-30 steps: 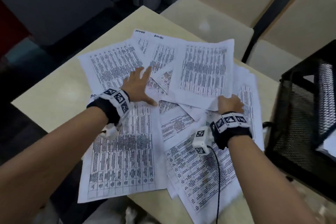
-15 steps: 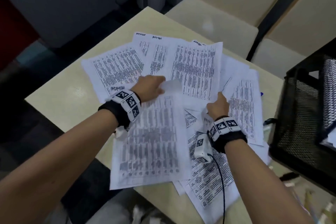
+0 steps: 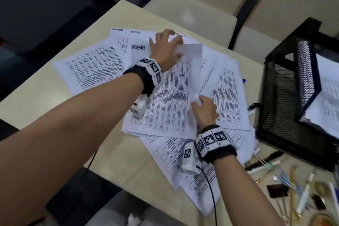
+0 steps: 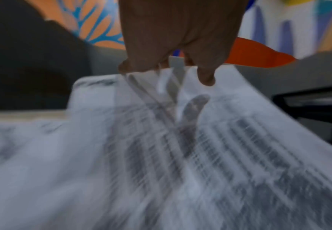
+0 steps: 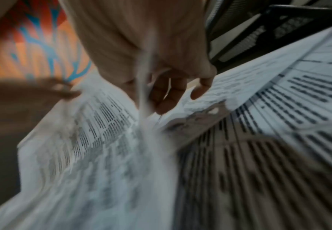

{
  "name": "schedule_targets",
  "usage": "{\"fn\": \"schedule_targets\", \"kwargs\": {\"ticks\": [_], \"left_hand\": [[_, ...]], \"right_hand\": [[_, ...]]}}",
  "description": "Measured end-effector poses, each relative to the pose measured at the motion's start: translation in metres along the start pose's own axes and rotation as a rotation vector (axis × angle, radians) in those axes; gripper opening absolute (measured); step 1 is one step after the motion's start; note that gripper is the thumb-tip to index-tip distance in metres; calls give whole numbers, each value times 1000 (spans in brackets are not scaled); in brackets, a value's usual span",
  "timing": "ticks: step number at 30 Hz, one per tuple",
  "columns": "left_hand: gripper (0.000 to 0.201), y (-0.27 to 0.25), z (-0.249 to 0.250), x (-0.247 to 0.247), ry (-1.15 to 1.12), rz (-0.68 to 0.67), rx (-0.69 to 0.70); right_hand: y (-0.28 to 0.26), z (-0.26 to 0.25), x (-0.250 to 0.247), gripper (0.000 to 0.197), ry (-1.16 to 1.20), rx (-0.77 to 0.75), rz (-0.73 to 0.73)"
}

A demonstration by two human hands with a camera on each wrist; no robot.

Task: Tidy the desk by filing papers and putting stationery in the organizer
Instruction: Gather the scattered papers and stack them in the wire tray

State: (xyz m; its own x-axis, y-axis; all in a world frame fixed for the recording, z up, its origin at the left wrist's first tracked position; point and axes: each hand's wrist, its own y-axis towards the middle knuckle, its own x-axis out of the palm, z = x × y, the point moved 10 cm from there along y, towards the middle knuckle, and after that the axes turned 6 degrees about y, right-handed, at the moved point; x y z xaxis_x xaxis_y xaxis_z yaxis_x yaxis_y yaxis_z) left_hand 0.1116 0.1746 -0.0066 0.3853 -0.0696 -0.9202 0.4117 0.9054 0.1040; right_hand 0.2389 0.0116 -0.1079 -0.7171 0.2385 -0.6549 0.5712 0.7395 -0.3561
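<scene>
While thin printed sheets (image 3: 170, 97) lie fanned, limp corners are pinched by left hand (image 3: 165, 47) and right hand (image 3: 204, 110).

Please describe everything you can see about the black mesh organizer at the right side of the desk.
The black mesh organizer stands on the beige desk at its right edge, partly cut off by the picture. It looks like metal: a solid black frame filled with fine wire mesh. Printed white sheets already lie inside it. Pens and other stationery lie loose on the desk in front of it. Neither hand touches it.
</scene>
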Motion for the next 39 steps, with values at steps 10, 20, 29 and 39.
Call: {"fn": "schedule_targets", "kwargs": {"ticks": [10, 20, 29, 39], "left_hand": [[67, -64, -127, 80, 75, -426, -533], [47, -96, -93, 90, 176, -515, -203], [72, -98, -138, 47, -298, -294, -648], [37, -103, -98, 77, -519, -387, -694]], "right_hand": [[41, 4, -39, 36, 54, 139, 171], [27, -11, -33, 44, 230, -8, 186], [14, -1, -42, 51, 372, 78, 120], [0, -14, 9, 39, 130, 58, -130]]}}
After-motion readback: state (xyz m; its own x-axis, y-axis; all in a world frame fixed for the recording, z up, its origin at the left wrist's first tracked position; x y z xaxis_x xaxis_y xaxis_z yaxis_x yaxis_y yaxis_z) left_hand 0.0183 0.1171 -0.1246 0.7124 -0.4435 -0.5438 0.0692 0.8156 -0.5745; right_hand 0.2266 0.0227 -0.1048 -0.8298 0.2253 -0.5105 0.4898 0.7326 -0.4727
